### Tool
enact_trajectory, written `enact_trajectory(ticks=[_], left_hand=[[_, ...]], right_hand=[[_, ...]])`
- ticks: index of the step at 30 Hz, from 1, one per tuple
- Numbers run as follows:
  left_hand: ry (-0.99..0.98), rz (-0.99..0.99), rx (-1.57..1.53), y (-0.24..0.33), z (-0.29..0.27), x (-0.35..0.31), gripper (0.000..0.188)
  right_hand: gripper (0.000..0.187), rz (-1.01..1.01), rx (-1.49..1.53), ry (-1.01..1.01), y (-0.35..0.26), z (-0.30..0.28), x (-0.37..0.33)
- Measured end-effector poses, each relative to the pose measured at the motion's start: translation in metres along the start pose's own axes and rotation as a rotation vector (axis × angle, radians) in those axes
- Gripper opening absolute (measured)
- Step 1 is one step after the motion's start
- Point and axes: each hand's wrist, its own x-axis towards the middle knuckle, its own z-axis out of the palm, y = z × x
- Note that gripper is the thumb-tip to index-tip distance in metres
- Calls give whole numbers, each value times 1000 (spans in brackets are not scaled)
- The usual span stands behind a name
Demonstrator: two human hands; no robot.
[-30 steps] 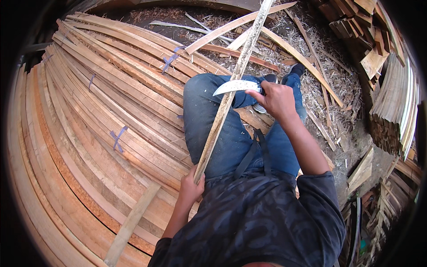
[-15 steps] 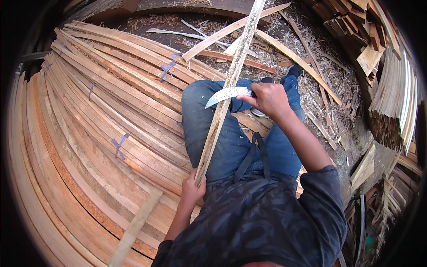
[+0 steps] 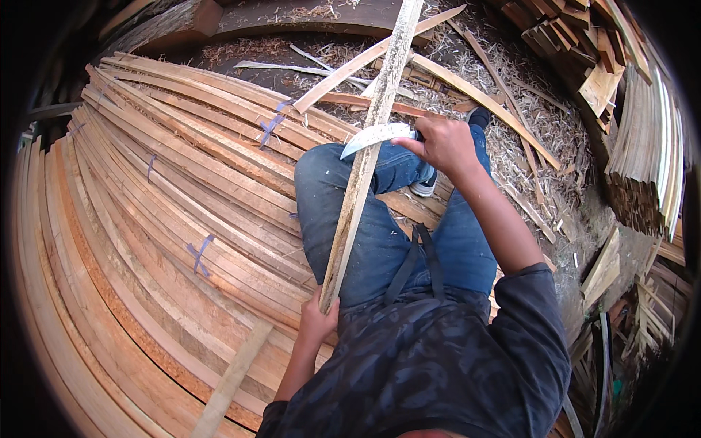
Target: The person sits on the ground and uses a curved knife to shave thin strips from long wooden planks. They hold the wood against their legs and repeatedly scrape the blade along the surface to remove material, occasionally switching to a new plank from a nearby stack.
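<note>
A long, narrow wooden strip point(image 3: 355, 212) with a dark, flecked face runs slantwise over my lap, from beside my left hip up past the far edge of the view. My left hand point(image 3: 318, 318) is closed around its near end. In my right hand point(image 3: 445, 144) is a knife point(image 3: 374, 136) with a broad, curved, pale blade, its handle mostly hidden by my fingers. The blade lies across the strip, above my bent left knee, its tip pointing left. My right thumb is stretched along the base of the blade.
Long wooden slats point(image 3: 182, 182), some tied with purple strips point(image 3: 198, 255), fill the left side. Shavings point(image 3: 511, 160) and loose offcuts point(image 3: 478, 91) cover the ground ahead. A bundle of thin slats point(image 3: 642, 160) stands at the right, beneath stacked wood pieces point(image 3: 577, 36).
My right hand and the knife have shifted slightly farther away along the strip. The near end of the strip and my left hand have dipped slightly closer to me.
</note>
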Motion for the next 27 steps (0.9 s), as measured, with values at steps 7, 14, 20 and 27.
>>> enact_trajectory(ticks=[7, 14, 20, 27], left_hand=[[-8, 29, 57, -1, -3, 4, 31], [-56, -17, 21, -12, -7, 5, 31], [-89, -24, 68, -4, -16, 11, 33], [-126, -77, 11, -23, -15, 10, 30]], right_hand=[[68, 601, 70, 69, 80, -3, 32], [63, 132, 64, -77, 9, -19, 13], [72, 426, -139, 33, 98, -16, 53], [73, 214, -9, 18, 57, -25, 42]])
